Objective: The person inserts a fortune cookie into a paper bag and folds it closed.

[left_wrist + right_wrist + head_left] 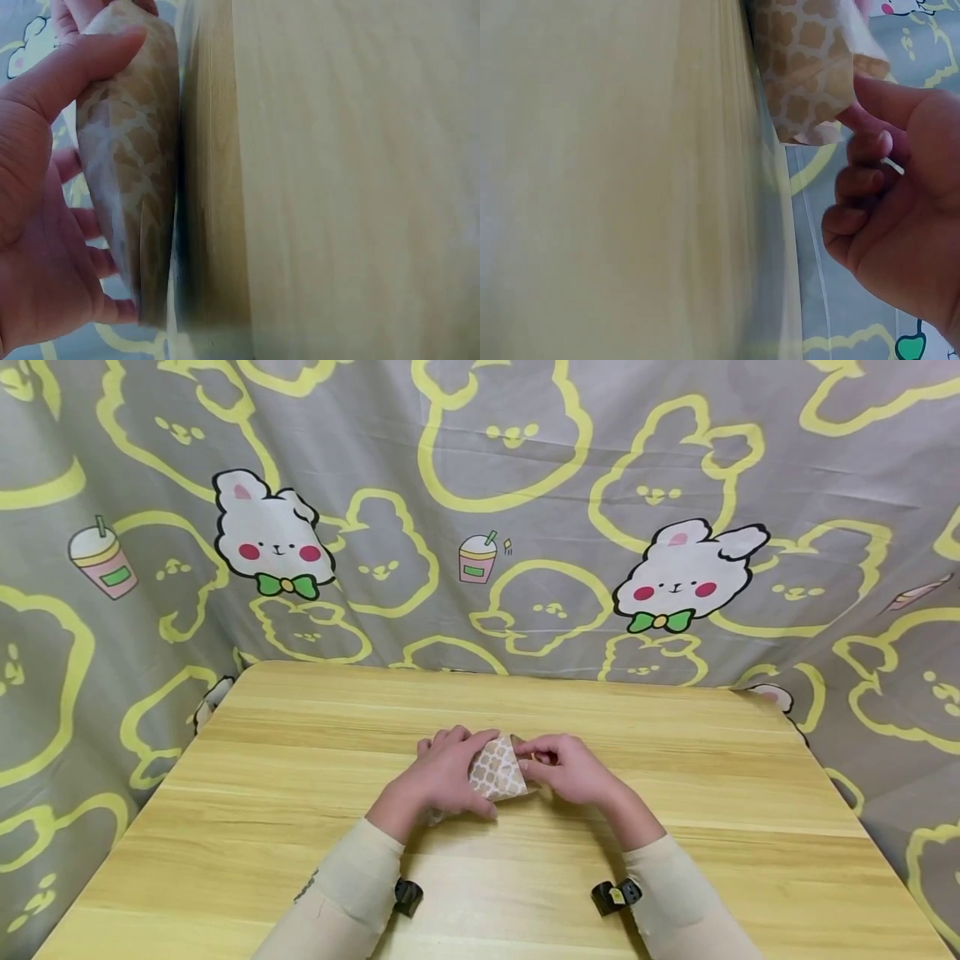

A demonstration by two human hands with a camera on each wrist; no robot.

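Note:
A small paper bag (497,770), tan with a white lattice pattern, lies on its side on the wooden table. My left hand (450,772) holds it from the left, thumb on the near side and fingers over the far side. In the left wrist view the bag (135,165) narrows toward its folded lower end. My right hand (573,770) is at the bag's mouth, which faces right. In the right wrist view its thumb and forefinger pinch the rim of the bag (802,67), and the other fingers curl in. The inside of the bag is hidden.
The light wooden table (315,718) spreads around both hands. A grey curtain (540,543) with yellow outlines and white rabbits hangs behind it and along both sides. Each wrist carries a black camera (617,896) on a pale sleeve.

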